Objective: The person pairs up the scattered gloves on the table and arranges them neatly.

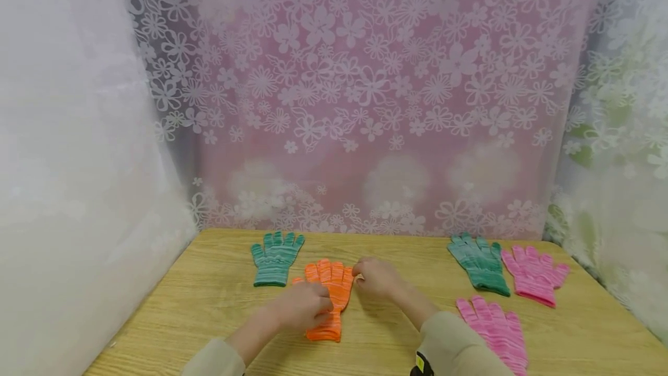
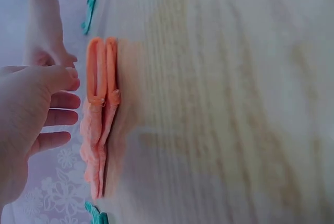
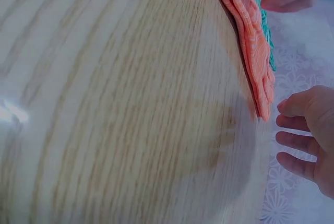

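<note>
Two orange knitted gloves [image 1: 339,292] lie stacked flat on the table, fingers pointing away from me; the left wrist view shows their two layered cuffs [image 2: 94,78]. Over the left side of the stack hovers my left hand [image 1: 304,306], hiding part of it in the head view. Its fingers are loosely bent and hold nothing in the left wrist view. Beside the gloves' fingertips on the right is my right hand [image 1: 378,277]. In the right wrist view its relaxed fingers [image 3: 295,138] stand a little apart from the orange fabric [image 3: 255,57].
A green glove [image 1: 276,263] lies at the back left of the wooden table [image 1: 198,306]. At the right are another green glove [image 1: 480,266], a pink glove [image 1: 534,277] close beside it, and a nearer pink glove [image 1: 496,326], partly behind my right sleeve. Floral curtains [image 1: 365,103] surround the table.
</note>
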`<action>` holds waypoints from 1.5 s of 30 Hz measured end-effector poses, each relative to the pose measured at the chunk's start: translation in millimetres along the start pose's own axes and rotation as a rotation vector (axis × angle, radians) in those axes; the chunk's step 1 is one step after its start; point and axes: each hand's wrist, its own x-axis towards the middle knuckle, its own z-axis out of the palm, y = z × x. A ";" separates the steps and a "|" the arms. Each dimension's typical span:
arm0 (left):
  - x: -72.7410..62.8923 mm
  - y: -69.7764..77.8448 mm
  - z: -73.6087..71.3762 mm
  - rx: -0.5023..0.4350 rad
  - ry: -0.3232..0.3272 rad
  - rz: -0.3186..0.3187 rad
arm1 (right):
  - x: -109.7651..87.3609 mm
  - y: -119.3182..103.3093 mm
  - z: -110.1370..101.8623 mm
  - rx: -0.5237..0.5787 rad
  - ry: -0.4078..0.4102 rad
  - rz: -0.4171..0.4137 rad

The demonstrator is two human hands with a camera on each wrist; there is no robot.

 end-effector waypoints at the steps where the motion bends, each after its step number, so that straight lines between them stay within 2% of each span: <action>1: -1.6 1.6 0.1 0.003 0.009 0.016 | 0.5 0.3 0.5 0.004 0.001 0.006; 4: -5.5 5.9 1.1 -0.008 0.036 0.053 | 2.3 1.5 2.4 0.029 0.004 0.031; 7: -7.5 8.7 3.7 -0.031 0.034 0.075 | 5.1 2.1 3.9 0.044 0.006 0.058; 13: -9.3 10.8 11.1 -0.033 0.008 0.070 | 15.7 0.7 9.8 0.018 0.007 0.061; 21: -9.3 12.4 13.9 0.001 0.045 0.102 | 29.5 1.6 24.7 -0.029 0.020 0.135; 29: -10.7 14.5 15.0 0.028 0.022 0.071 | 35.5 1.1 28.4 -0.040 0.021 0.168; 35: -9.4 14.9 15.1 0.009 -0.013 0.075 | 37.1 0.9 27.2 0.021 0.065 0.110; 41: -9.4 15.5 13.1 -0.029 -0.040 0.058 | 39.8 1.1 29.2 0.003 0.096 0.060; 45: -8.9 16.3 12.0 -0.013 -0.033 0.063 | 41.4 1.6 31.9 -0.012 0.105 0.046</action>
